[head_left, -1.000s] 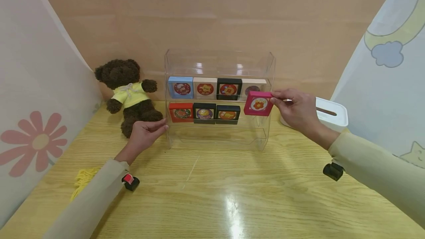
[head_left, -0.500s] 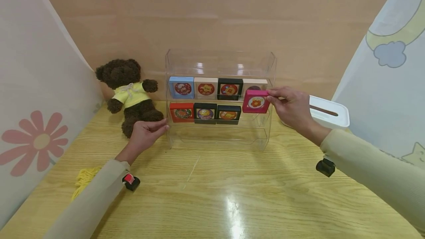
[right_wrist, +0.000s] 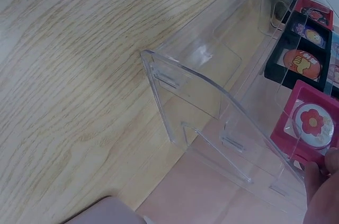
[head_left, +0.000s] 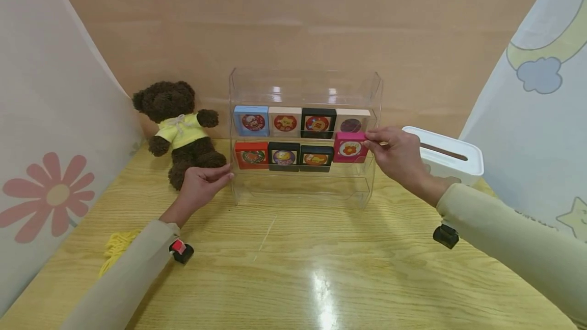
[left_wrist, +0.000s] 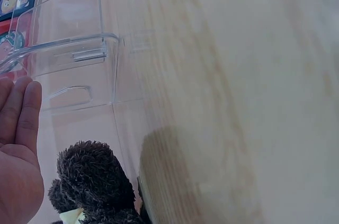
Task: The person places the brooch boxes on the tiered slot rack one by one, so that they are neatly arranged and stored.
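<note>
A clear acrylic display rack (head_left: 302, 185) stands on the table with small square boxes, each with a round picture, in two of its tiers. My right hand (head_left: 396, 157) pinches the right edge of a pink box (head_left: 350, 147) with a flower picture. That box is in the lower row, beside a black box (head_left: 316, 158), and overlaps the bottom of the beige box (head_left: 352, 121) above. In the right wrist view, fingers and thumb are at the pink box's (right_wrist: 310, 121) edge. My left hand (head_left: 199, 185) holds the rack's left side panel at its edge between fingertips and thumb.
A brown teddy bear (head_left: 176, 126) in a yellow shirt sits left of the rack, close behind my left hand. A white tissue box (head_left: 451, 159) stands behind my right wrist. Yellow yarn (head_left: 116, 248) lies by my left sleeve on the wooden table (head_left: 284, 264).
My right hand has brought the pink box left and then down into the lower row beside the black box. The left hand has stayed at the rack's left edge.
</note>
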A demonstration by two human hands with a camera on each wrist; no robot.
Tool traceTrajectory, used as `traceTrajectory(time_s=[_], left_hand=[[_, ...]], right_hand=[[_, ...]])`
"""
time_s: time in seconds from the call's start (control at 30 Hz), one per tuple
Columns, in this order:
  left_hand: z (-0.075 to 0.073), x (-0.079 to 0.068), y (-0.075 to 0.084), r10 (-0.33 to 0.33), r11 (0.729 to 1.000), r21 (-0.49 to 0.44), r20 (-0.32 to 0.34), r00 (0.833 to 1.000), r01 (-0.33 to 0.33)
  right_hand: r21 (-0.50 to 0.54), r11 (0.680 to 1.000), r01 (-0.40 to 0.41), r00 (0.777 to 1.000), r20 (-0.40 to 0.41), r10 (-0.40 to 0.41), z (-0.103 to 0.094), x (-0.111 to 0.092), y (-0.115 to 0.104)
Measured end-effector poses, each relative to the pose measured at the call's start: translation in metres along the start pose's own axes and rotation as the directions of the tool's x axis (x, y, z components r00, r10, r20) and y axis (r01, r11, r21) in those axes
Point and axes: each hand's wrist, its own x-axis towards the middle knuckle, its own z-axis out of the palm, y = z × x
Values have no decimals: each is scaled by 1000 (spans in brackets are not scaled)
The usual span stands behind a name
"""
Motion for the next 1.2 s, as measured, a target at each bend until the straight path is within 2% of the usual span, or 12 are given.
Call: traceTrajectory(time_s=[0.2,0.5,0.73,1.0,1.2], left_hand=[[-2,0,0,-16,1000,15,-3,1000,16],[-2,-2,5,-36,999,-2,-3,999,36],[-3,-2,13,-42,999,-6,3,999,42],[-3,-2,2,-6,1000,-2,-6,1000,6],[-3,-1,-1,9,1000,-2,-3,1000,-9]], right_hand=[[-25,1000,14,999,49,-13,0,-1,-7],[-65,998,-26,985,169,37,1,-1,-13],[-134,989,-57,961,263,91,0,2,-18],[-185,978,-98,923,351,159,1,5,-21],[-206,975,-85,911,379,160,2,7,-22]])
